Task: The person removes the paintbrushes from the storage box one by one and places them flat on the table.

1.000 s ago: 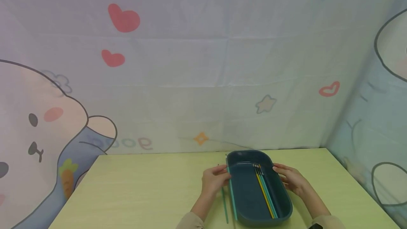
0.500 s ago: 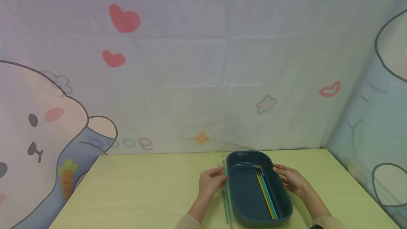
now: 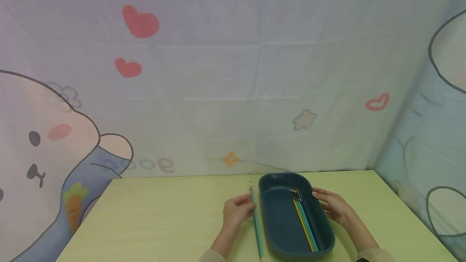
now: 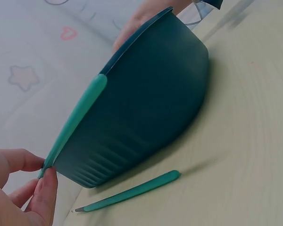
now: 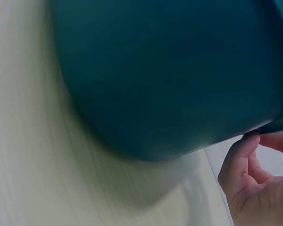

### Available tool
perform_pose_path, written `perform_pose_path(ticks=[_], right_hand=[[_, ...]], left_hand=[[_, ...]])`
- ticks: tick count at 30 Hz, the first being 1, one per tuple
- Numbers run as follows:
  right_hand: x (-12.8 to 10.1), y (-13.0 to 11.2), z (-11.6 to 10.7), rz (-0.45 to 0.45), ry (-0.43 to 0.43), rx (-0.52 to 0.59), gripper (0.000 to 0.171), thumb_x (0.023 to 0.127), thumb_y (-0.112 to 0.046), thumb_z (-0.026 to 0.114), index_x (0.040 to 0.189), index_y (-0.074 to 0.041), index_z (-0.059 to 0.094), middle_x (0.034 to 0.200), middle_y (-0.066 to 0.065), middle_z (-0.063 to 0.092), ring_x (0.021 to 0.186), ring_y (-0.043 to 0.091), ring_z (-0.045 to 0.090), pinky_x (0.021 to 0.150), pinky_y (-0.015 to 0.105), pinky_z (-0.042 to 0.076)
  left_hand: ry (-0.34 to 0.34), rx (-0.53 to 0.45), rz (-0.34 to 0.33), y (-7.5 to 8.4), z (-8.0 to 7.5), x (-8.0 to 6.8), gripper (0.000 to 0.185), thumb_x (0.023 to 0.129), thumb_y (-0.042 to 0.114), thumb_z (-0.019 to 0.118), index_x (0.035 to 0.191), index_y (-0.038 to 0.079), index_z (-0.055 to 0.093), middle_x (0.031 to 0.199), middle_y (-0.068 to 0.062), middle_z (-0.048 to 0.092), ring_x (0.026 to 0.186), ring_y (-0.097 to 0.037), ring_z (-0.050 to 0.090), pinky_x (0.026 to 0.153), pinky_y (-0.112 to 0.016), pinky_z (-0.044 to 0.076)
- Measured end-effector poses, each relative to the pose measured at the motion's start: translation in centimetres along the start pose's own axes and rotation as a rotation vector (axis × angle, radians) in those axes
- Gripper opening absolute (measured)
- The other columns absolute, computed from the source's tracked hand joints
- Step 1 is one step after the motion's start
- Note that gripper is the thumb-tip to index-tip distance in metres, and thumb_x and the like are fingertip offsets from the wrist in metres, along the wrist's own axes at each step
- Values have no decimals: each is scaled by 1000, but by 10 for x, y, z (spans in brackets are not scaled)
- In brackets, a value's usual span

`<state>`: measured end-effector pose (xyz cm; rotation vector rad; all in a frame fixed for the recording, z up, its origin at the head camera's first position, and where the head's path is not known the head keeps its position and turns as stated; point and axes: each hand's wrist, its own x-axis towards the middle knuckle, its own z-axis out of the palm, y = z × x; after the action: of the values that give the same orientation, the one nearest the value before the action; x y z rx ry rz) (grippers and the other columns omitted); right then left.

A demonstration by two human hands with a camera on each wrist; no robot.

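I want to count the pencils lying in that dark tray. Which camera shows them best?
The head view: it looks down into the tray at the pencils. Both wrist views show only the tray's outer wall, with no pencils inside visible.

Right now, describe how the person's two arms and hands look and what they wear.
Both hands are bare, with no gloves or rings showing. The left hand leads to a forearm that is bare down to a beige sleeve at the frame's bottom edge. The right hand ends likewise in a beige sleeve, with a dark band, perhaps the wrist camera's strap, beside it.
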<state>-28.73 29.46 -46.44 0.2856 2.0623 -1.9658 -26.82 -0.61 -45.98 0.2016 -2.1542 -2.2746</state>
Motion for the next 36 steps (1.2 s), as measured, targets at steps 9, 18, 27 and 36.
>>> perform_pose_path(ticks=[9,18,27,36], right_hand=[[1,1,1,-4,6,10,63,94,-31,59,144,1,36,93,-11,68,85,6,64,71,22,57],[1,2,1,-2,13,5,63,95,-30,58,144,1,36,93,-11,68,85,6,64,70,22,57],[0,1,1,-1,16,12,63,95,-30,59,145,1,36,93,-11,67,85,7,64,71,22,56],[0,1,0,-13,7,-1,63,95,-30,58,145,1,35,95,-12,66,85,6,64,70,22,56]], left_hand=[[12,-18,0,-7,-6,5,37,72,-8,68,109,-10,65,93,-23,70,69,-14,69,66,-27,61],[3,-10,10,-10,-9,6,35,74,-7,70,108,-11,66,92,-20,71,71,-14,70,66,-26,61],[22,35,28,-12,-8,8,34,74,-6,70,107,-12,66,93,-23,71,70,-15,70,64,-26,61],[39,84,22,-17,-8,13,32,73,-7,69,105,-11,67,87,-18,72,67,-13,68,62,-25,60]])
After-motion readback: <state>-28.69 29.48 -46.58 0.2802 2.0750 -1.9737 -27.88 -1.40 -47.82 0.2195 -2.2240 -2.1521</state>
